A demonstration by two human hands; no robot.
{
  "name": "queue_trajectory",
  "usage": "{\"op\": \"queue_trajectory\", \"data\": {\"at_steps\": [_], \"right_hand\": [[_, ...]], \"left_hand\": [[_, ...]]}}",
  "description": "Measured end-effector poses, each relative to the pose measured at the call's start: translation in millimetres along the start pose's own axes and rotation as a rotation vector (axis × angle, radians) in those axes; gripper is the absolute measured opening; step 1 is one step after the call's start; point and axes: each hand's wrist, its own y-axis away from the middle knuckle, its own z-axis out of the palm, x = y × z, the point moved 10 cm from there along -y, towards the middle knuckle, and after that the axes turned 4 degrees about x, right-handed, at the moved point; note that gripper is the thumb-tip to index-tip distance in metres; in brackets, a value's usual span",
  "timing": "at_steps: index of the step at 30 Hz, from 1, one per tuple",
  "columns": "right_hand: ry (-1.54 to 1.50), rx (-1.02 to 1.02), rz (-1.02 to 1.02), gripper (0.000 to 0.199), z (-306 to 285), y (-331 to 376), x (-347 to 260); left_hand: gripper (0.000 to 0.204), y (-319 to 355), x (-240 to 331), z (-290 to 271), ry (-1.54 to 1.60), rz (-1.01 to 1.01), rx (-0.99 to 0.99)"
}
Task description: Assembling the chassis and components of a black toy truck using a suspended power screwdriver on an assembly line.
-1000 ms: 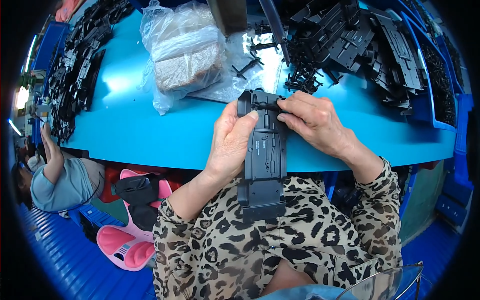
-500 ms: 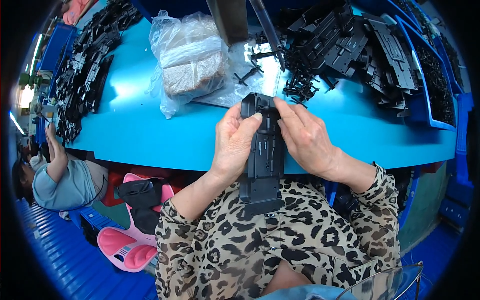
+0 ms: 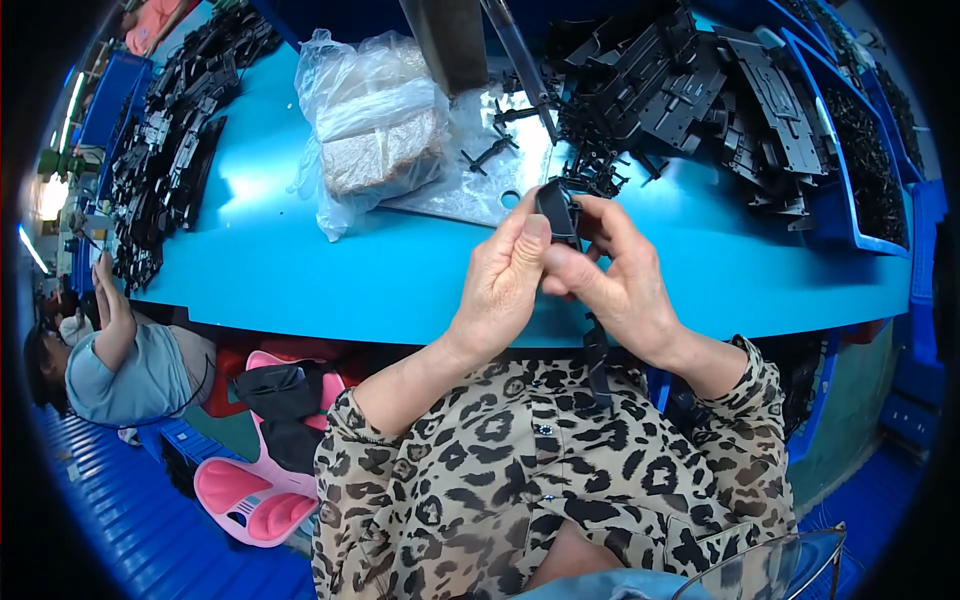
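Between my two hands is a long black plastic chassis-like part (image 3: 556, 212), turned edge-on above the front edge of the table. Its near end (image 3: 598, 365) hangs below my right hand, over my lap. My left hand (image 3: 503, 285) is closed on the far end, thumb pressed along its side. From the other side, my right hand (image 3: 628, 285) has its fingers bent around the part, its thumb pointing toward my left hand. The palms and fingers hide most of the middle. Whether a smaller piece sits in the right fingers cannot be made out.
A plastic-wrapped block (image 3: 385, 150) lies on a metal plate (image 3: 470, 205), near small black axle-shaped pieces (image 3: 490, 155). Larger black parts (image 3: 660, 85) are heaped behind, beside a filled blue bin (image 3: 865, 170). A metal post (image 3: 447, 45) rises behind. Another person (image 3: 125, 365) sits at left.
The black part was facing up flat and has been rolled onto its edge, shifting right. My left hand moved right with it; my right fingers have curled around its side.
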Motion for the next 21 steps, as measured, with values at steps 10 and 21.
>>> {"op": "queue_trajectory", "data": {"at_steps": [10, 21], "right_hand": [[-0.706, -0.039, 0.385, 0.032, -1.7, 0.3, 45.5], [-0.723, -0.047, 0.464, 0.041, 12.3, 1.7, 42.3]], "left_hand": [[0.046, -1.4, -32.4, -25.6, 0.274, -0.315, 0.104], [0.022, 1.1, -28.5, -29.3, 0.361, -0.353, 0.003]]}}
